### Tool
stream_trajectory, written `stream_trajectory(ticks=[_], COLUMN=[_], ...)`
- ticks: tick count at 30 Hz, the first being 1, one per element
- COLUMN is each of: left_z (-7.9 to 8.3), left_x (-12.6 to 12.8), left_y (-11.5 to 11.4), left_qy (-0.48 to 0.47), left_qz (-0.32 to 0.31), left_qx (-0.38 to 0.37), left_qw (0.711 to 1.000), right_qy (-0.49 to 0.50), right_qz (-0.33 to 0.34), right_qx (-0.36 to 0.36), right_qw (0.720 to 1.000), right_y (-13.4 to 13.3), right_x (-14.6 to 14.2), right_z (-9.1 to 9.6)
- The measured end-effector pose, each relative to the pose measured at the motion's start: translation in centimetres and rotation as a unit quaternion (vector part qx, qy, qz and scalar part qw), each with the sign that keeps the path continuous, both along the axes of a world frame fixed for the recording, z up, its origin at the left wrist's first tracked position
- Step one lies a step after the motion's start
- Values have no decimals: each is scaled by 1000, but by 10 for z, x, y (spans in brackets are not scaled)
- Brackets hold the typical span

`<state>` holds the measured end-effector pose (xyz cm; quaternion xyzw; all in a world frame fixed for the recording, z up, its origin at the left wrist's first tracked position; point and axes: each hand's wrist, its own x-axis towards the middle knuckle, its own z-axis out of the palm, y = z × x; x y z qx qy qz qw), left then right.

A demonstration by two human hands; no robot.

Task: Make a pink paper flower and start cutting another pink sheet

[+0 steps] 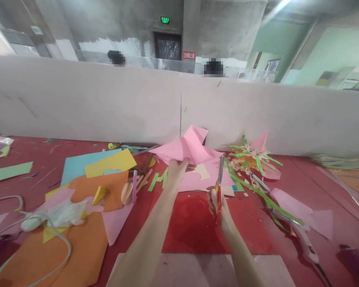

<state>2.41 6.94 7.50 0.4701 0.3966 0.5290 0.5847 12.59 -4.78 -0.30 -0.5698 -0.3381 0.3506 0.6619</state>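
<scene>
My left hand (176,172) is closed on the near edge of a folded pink paper sheet (189,148), which is lifted above the table. My right hand (219,204) grips the red handles of a pair of scissors (220,176), blades pointing away and up beside the pink sheet's right edge. Under both hands lies a red paper sheet (194,223). More pink paper with cut-out holes (203,177) lies flat just behind it.
Orange (86,239), yellow (110,162) and blue (74,165) sheets lie to the left with a white cable (32,217). Green strips and paper scraps (251,157) are piled at the right. A glue gun (302,239) lies near right. A pale partition wall (107,99) backs the table.
</scene>
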Motion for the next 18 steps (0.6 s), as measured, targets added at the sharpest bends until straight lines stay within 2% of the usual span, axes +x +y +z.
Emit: stream_trajectory(ticks=[2, 6, 12, 15, 18], left_z=[1, 7, 11, 9, 9], left_x=[-3, -8, -7, -2, 3], left_y=[1, 3, -3, -8, -11], left_qy=[-13, -27, -28, -13, 33], left_qz=[17, 55, 74, 71, 68], left_qx=[9, -2, 11, 22, 27], left_qw=[1000, 998, 997, 997, 997], right_qy=[-12, -99, -252, -275, -260], right_qz=[12, -23, -16, -10, -6], right_qx=[-11, -35, -126, -151, -165], right_qw=[1000, 994, 959, 949, 951], right_y=[-2, -7, -17, -20, -21], right_x=[0, 2, 1, -3, -5], right_z=[3, 10, 12, 13, 14])
